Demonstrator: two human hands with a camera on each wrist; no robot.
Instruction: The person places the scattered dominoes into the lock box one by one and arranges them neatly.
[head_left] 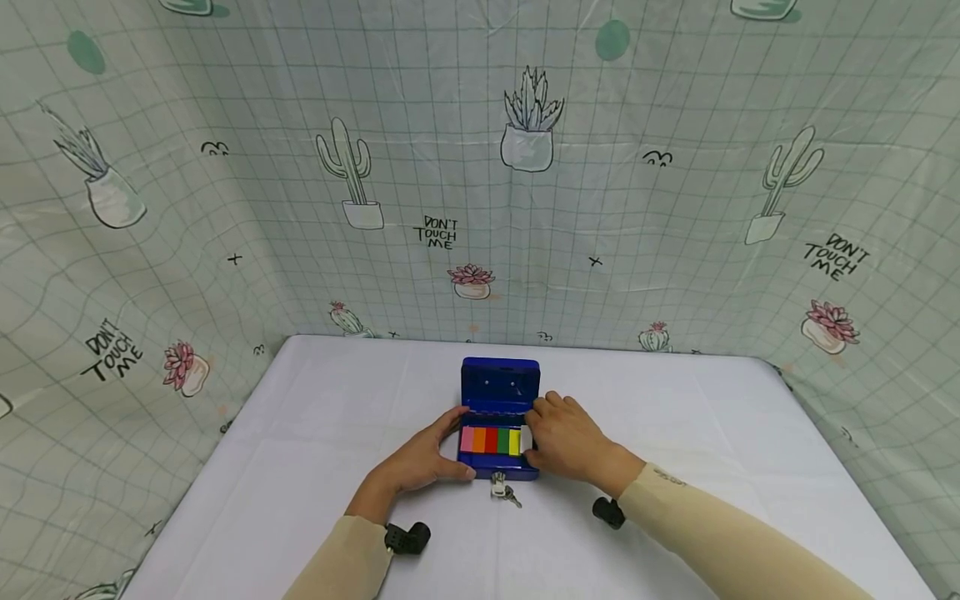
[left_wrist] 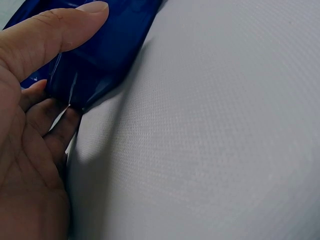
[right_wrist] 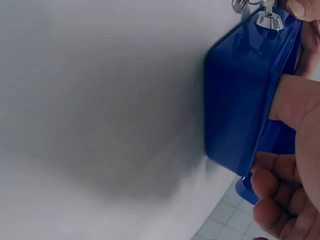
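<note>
A blue metal cash box [head_left: 498, 473] stands with its lid [head_left: 500, 383] raised at the back. Inside lies a row of colored blocks: pink [head_left: 467, 439], orange [head_left: 479, 439], red [head_left: 491, 439], green [head_left: 503, 440], yellow [head_left: 514, 442] and a white block [head_left: 526, 439] at the right end. My left hand [head_left: 417, 460] holds the box's left side, thumb at the front corner and fingers farther back. At the right side, my right hand [head_left: 564, 437] reaches in and pinches the white block by its ends; the thumb goes inside the rim in the right wrist view, and the palm hides part of the box.
Keys [head_left: 512, 495] hang from the lock [head_left: 498, 479] at the box's front. White cloth covers the table [head_left: 337, 400]. A printed curtain [head_left: 420, 167] rises behind and at both sides. Each wrist carries a small black camera, the left wrist camera [head_left: 408, 538] and the right wrist camera [head_left: 608, 512].
</note>
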